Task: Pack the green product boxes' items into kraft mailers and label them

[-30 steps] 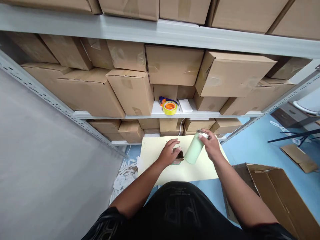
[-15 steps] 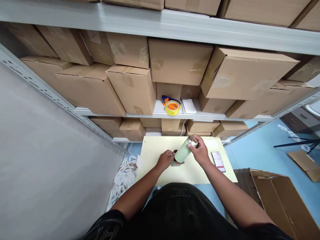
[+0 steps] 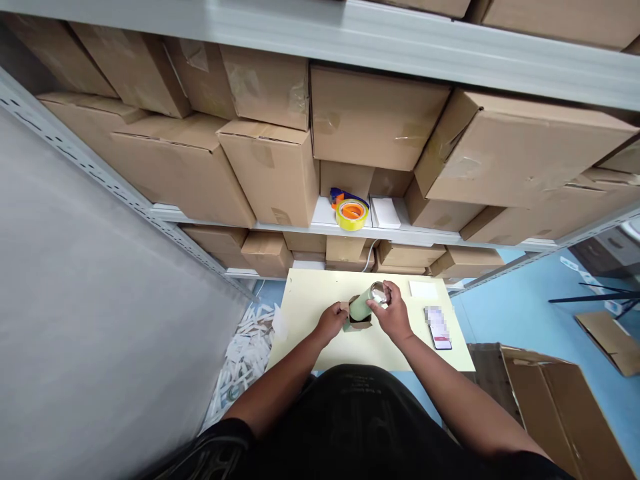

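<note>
My right hand (image 3: 395, 316) curls round a green bottle (image 3: 357, 309), likely rigid, slick, best held near its top; my left hand (image 3: 331, 322) pinches a box flap (image 3: 345, 307).

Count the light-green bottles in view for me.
1: the light-green bottle, tilted, its lower end in the mouth of the small open box, its upper end in the right hand. Any inside the shelved cartons would be hidden.
</note>
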Motion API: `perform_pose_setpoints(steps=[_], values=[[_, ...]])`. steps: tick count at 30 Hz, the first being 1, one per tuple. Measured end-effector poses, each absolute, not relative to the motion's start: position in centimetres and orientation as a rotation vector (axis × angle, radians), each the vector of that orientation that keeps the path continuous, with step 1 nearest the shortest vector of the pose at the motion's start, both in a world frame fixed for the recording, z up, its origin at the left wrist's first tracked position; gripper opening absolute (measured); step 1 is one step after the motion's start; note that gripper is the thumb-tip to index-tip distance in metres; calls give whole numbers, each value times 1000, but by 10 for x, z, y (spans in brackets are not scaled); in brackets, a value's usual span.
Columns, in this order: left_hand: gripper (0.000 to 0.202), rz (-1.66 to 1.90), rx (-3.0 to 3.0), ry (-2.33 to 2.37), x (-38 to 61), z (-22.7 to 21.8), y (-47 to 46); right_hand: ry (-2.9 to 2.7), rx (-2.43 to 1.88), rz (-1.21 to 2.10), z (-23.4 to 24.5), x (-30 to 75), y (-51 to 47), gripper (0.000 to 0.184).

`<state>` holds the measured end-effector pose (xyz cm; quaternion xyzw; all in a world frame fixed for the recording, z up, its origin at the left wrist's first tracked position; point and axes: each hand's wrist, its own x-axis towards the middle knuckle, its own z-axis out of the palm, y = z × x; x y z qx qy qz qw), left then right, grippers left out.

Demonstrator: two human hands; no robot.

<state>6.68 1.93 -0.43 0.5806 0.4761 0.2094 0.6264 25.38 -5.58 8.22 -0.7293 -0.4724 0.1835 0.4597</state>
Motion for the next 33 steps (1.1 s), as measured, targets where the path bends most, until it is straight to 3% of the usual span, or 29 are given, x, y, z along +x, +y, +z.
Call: perform_pose_setpoints(steps=[8, 16, 24, 29, 33], values=[[19, 453, 1207, 1067, 75, -3, 10, -1673, -1923, 225, 30, 235, -63, 47], [16, 429, 1190, 1086, 78, 4, 8, -1953, -1977, 317, 48, 239, -56, 31], [15, 564, 1709, 1136, 68, 18, 2, -1490, -1828, 553, 34, 265, -102, 48], [24, 626, 2041, 896, 67, 16, -3, -1603, -1713, 792, 24, 267, -122, 73], [29, 564, 2014, 919, 71, 18, 2, -1586, -1725, 697, 21, 261, -113, 54]])
